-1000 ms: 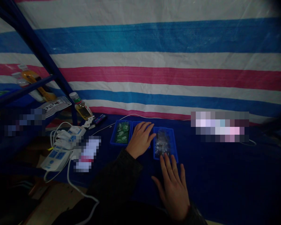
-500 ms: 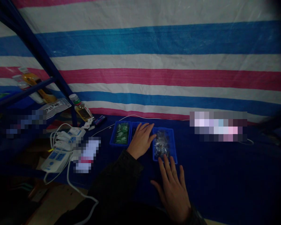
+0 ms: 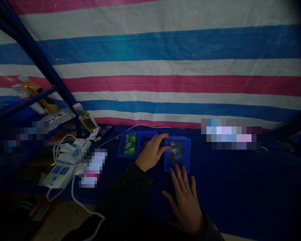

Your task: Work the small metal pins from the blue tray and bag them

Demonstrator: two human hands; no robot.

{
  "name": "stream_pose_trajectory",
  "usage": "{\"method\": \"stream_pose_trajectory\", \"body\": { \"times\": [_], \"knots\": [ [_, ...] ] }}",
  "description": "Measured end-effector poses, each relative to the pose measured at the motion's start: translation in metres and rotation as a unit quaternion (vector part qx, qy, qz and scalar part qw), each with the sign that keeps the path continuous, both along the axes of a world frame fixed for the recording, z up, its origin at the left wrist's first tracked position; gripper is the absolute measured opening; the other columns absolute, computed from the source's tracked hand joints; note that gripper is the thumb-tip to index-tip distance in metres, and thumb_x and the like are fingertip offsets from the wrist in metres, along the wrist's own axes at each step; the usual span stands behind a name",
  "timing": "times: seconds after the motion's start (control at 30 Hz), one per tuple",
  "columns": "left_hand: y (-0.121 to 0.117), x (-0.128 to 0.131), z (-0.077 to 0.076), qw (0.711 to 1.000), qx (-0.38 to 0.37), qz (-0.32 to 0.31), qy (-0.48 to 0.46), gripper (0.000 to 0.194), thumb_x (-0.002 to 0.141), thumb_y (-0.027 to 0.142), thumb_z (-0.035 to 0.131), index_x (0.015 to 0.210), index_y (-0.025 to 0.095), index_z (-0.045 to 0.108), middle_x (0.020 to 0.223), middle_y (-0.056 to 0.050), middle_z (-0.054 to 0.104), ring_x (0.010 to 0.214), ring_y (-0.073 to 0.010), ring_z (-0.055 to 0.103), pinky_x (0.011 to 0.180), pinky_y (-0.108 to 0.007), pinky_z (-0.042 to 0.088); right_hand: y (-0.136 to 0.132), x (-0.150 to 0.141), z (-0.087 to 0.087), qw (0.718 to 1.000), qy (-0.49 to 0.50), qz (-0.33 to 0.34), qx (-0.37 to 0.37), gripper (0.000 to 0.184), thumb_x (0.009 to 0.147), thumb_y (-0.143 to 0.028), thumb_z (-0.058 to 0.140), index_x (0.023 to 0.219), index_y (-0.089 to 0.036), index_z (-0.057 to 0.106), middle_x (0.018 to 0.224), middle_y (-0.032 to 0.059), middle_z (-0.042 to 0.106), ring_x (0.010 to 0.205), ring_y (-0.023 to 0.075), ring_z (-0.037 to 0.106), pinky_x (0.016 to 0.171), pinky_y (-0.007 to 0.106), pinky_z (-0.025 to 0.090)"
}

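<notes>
In the head view, my left hand (image 3: 153, 152) is over the middle bin, its thumb and forefinger apart at the left side of the right-hand blue bin (image 3: 185, 147). My right hand (image 3: 187, 202) spreads its fingers flat, fingertips at that bin's near edge. Clear plastic pieces or small bags (image 3: 175, 152) lie inside it, blurred. The middle blue bin (image 3: 139, 147), partly covered by my left hand, holds small dark thin pieces (image 3: 144, 142). Left of it, another blue bin (image 3: 119, 151) contains green packets (image 3: 130, 144).
A white power strip (image 3: 57, 175) with plugs and cables is at the left, beside a blurred-out phone-like object (image 3: 94, 167). Behind stand a bottle (image 3: 86, 118) and a blue metal frame (image 3: 43, 68). A striped tarp (image 3: 165, 67) forms the back; a pixelated bright object (image 3: 228, 134) lies at right.
My left fingers have curled and drawn apart from the thumb, uncovering part of the middle bin. The right-hand bin looks slightly shifted or tilted. My right hand has barely moved.
</notes>
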State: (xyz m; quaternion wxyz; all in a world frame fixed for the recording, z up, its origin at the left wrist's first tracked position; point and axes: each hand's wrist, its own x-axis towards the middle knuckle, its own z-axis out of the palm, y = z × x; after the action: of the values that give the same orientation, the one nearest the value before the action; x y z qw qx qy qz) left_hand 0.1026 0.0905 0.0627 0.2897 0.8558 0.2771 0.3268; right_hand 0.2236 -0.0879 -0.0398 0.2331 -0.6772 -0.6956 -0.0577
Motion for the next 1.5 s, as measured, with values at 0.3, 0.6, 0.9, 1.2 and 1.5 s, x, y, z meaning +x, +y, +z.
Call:
{"method": "stream_pose_trajectory", "body": {
  "times": [0.3,0.6,0.9,1.2,1.5],
  "knots": [
    [-0.001,-0.003,0.000,0.994,-0.028,-0.042,-0.101,0.027,0.094,0.018,0.063,0.119,0.022,0.054,0.133,-0.011,0.060,0.129,-0.0246,0.055,0.113,-0.044,0.041,0.004,0.008,0.012,0.985,0.126,0.006,0.119,0.025,0.098,-0.028,0.055,0.121,-0.022,0.062,0.141,0.0103,0.058,0.140,0.0329,0.044,0.111,0.060,0.041],
    [-0.005,-0.004,0.006,0.993,-0.016,-0.046,-0.110,0.021,0.090,0.012,0.067,0.108,0.021,0.060,0.129,-0.010,0.062,0.124,-0.0238,0.058,0.110,-0.044,0.044,0.034,0.007,0.023,0.982,0.139,0.051,0.117,0.043,0.098,-0.025,0.052,0.141,-0.022,0.048,0.156,0.0122,0.041,0.149,0.0360,0.030,0.110,0.062,0.044],
    [-0.007,-0.005,0.008,0.990,-0.002,-0.057,-0.131,0.013,0.089,0.016,0.071,0.099,0.019,0.062,0.123,-0.011,0.066,0.118,-0.0241,0.062,0.105,-0.043,0.047,0.047,0.011,0.022,0.983,0.144,0.021,0.113,0.064,0.098,-0.034,0.054,0.155,-0.022,0.028,0.162,0.0160,0.028,0.148,0.0370,0.030,0.111,0.063,0.041],
    [-0.007,-0.003,0.006,0.987,0.018,-0.062,-0.145,0.010,0.089,0.016,0.070,0.096,0.019,0.064,0.120,-0.010,0.067,0.120,-0.0239,0.061,0.106,-0.046,0.048,0.044,0.010,-0.005,0.997,0.049,0.045,0.029,0.060,0.098,-0.051,0.051,0.147,-0.017,0.042,0.152,0.0185,0.046,0.144,0.0373,0.036,0.112,0.061,0.035],
    [0.005,0.005,0.010,0.990,-0.011,-0.001,-0.141,0.020,0.090,0.015,0.068,0.107,0.021,0.060,0.125,-0.010,0.063,0.120,-0.0238,0.060,0.107,-0.044,0.047,0.033,0.009,0.013,0.993,0.072,0.089,0.007,0.034,0.098,-0.046,0.055,0.121,-0.022,0.063,0.128,0.0116,0.064,0.123,0.0317,0.055,0.101,0.050,0.044]
  ]
}}
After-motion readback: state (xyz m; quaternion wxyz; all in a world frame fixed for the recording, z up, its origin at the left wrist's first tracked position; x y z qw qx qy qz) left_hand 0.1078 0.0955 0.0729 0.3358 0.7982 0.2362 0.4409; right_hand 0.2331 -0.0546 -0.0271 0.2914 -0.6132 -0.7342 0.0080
